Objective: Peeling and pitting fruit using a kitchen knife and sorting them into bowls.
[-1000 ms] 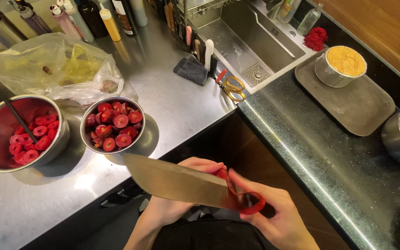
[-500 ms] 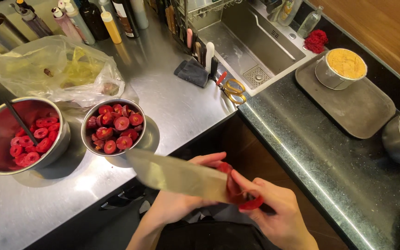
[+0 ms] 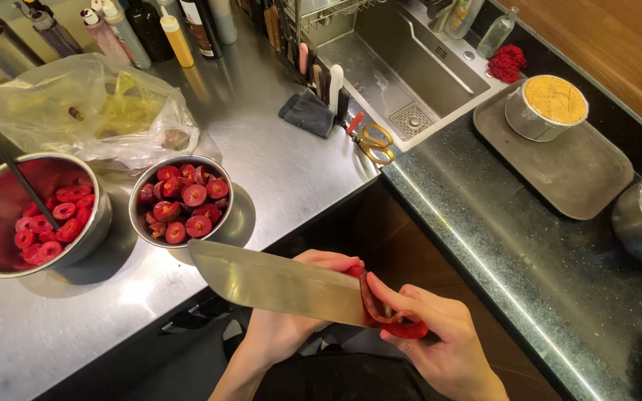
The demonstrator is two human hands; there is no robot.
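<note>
Steel blade: broad knife [image 3: 280, 286] held level in front of the body, tip pointing left, near the edge of the counter [image 3: 291, 163].
Right hand [image 3: 440, 338]: closed round the knife's handle end, thumb lying on a red strip.
Left hand [image 3: 295, 319]: behind the blade, fingers curled about a red fruit piece [image 3: 391, 315]; how tight the grip is cannot be told.
Small bowl [image 3: 185, 200]: steel, just beyond the knife tip, filled with halved red fruit.
Large bowl [image 3: 31, 215]: steel, left of the small one, red slices and a dark utensil inside.
Plastic bag [image 3: 91, 111]: clear, crumpled, behind both bowls.
Scissors [image 3: 373, 139]: yellow-handled, beside the sink [image 3: 403, 63].
Tray [image 3: 559, 160]: dark, on the right-hand stone top, carrying a tin of yellow food [image 3: 548, 108].
</note>
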